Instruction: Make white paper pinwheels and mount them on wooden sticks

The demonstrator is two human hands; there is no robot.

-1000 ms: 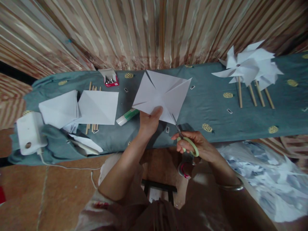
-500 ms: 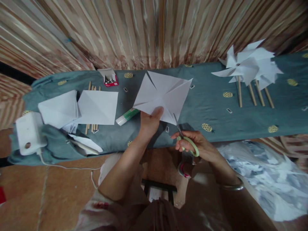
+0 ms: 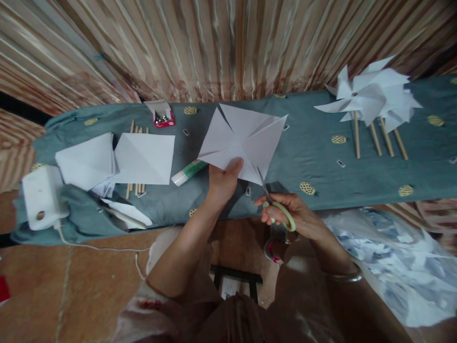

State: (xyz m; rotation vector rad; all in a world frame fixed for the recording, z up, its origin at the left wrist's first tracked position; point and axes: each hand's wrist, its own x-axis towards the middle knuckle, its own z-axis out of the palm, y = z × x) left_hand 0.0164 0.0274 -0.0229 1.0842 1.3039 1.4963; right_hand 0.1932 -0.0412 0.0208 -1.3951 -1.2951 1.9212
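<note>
A white square sheet of paper [image 3: 246,138], with slits running from its corners toward the middle, is held above the table by my left hand [image 3: 224,181]. The thumb presses on top and the fingers are hidden beneath the sheet. In my right hand [image 3: 291,212] is a pair of scissors [image 3: 288,220] with light green handles. Their blades lie at the paper's near right corner. A glue stick [image 3: 189,172] with a green label rests on the table just left of my left hand.
Left on the cloth-covered table [image 3: 307,157] are stacked paper squares [image 3: 85,162], another square [image 3: 146,157] over wooden sticks [image 3: 132,126], a red box of pins [image 3: 164,117] and a white power strip [image 3: 43,195]. Paper pinwheels [image 3: 371,95] lie right. A bag of scraps [image 3: 400,267] stands below.
Hardly anything differs. Both hands, the paper and the scissors keep nearly the same places; the whole view has shifted very slightly.
</note>
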